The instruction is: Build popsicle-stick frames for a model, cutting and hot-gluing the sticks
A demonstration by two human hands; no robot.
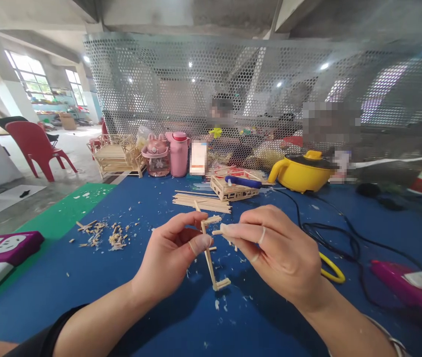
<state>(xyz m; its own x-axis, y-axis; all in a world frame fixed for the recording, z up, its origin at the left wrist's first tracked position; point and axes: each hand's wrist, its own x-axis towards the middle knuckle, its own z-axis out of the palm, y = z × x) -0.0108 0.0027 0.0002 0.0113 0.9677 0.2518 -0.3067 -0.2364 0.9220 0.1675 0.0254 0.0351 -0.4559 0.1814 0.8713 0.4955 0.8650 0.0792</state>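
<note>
While my left hand point(168, 248) pinches the wooden frame point(209, 267) near its upper end, at the centre of the picture, my right hand point(285, 248) grips a short stick point(216, 232) between thumb and fingertips. From my left fingers the frame's long axis runs down, slanting slightly right, to a corner at lower centre. Both its short arms point right, so its open side faces my right hand. The stick's free end points left towards the long side, just below the upper arm and much nearer that arm than the lower one; I see a small gap to the upright. My left hand is the nearer to the frame, being on it, with the right just beside. Beyond my fingertips, at upper centre, lies a bundle of loose sticks point(203, 202); scraps point(118, 237) lie left of centre, on the blue tabletop point(129, 186).
</note>
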